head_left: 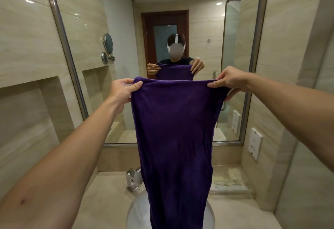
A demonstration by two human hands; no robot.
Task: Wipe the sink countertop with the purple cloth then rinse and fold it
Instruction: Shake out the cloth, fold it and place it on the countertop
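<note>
The purple cloth (pixel 177 138) hangs stretched out in front of me, held up high over the white sink basin (pixel 134 210). My left hand (pixel 122 90) pinches its top left corner and my right hand (pixel 229 82) pinches its top right corner. The cloth drops long and narrow, and its lower end covers the middle of the basin. The beige stone countertop (pixel 106 198) lies below on both sides of the basin.
A chrome faucet (pixel 133 180) stands behind the basin, partly hidden by the cloth. A clear tray (pixel 229 181) sits at the back right of the counter. A large mirror (pixel 162 29) fills the wall ahead. A white socket panel (pixel 254 143) is on the right wall.
</note>
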